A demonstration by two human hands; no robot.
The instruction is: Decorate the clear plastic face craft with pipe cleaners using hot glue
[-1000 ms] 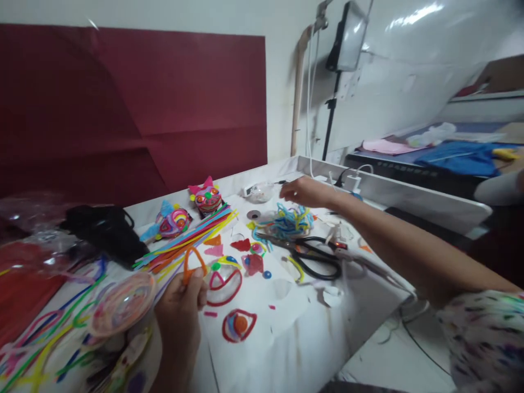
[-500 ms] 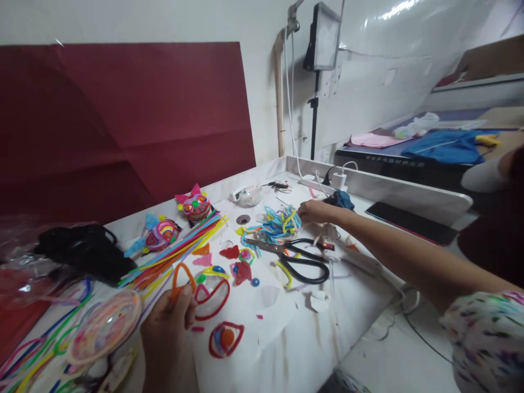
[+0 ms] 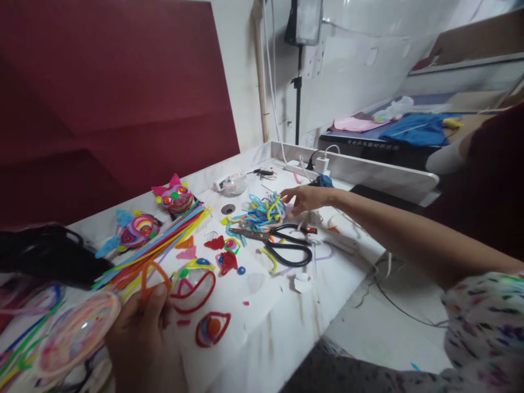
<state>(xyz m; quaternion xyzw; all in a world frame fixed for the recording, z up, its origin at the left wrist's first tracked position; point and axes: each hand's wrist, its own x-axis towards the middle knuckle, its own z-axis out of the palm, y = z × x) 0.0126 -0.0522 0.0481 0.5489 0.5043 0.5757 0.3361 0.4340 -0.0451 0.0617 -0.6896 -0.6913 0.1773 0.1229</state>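
Note:
In the head view, my left hand (image 3: 141,322) pinches an orange pipe cleaner (image 3: 154,267) bent into an arch. My right hand (image 3: 308,197) reaches over the table, fingers apart, at the right edge of a tangled heap of blue and yellow pipe cleaner pieces (image 3: 262,212). Whether its fingertips touch the heap, I cannot tell. Black-handled scissors (image 3: 286,240) lie just in front of the heap. Nearer to my left hand are flat pipe cleaner shapes: a red-rimmed eye (image 3: 213,329), a red curved outline (image 3: 200,295) and a dark red piece (image 3: 226,263).
Two colourful animal faces (image 3: 177,197) sit at the back, beside a bundle of straight pipe cleaners (image 3: 164,240). A round clear-covered disc (image 3: 79,330) and a black bag (image 3: 49,254) are at left. A power strip (image 3: 338,240) lies at right. Someone in dark clothing (image 3: 478,174) is at far right.
The view has shifted, so the table things appear lower left or higher. My right hand's fingers have spread from a closed shape beside the heap. My left hand keeps the orange pipe cleaner.

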